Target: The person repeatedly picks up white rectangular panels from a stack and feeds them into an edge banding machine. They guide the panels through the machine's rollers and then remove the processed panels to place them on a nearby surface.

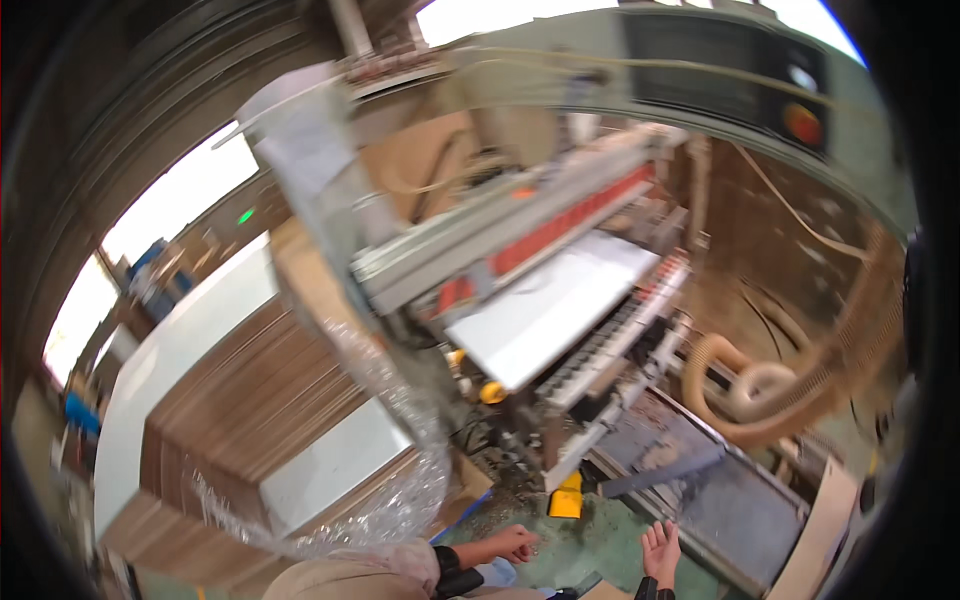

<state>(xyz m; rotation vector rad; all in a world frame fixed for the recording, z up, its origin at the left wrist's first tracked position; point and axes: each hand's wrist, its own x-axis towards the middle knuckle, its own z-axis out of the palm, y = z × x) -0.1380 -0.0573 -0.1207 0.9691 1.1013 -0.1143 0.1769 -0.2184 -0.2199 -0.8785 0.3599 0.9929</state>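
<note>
My left hand (513, 543) hovers low in the middle, its fingers curled in and nothing visible in them. To the right of it, my right hand (660, 551) is raised with the fingers apart, holding nothing. Beyond both hands stands a machine with a long grey and red beam (570, 235). A white panel (555, 308) lies slanted on the machine bed under that beam. Nearest my left hand are clear plastic wrap (395, 515) and a yellow foot pedal (566, 497) on the floor. The picture is somewhat blurred by motion.
At left rises a tall stack of brown-edged boards (255, 400) with white faces, partly ringed by the wrap. A grey metal tray (745, 525) sits at lower right. Behind it coils a ribbed tan hose (715, 400). A dark control panel with a red button (801, 124) hangs overhead.
</note>
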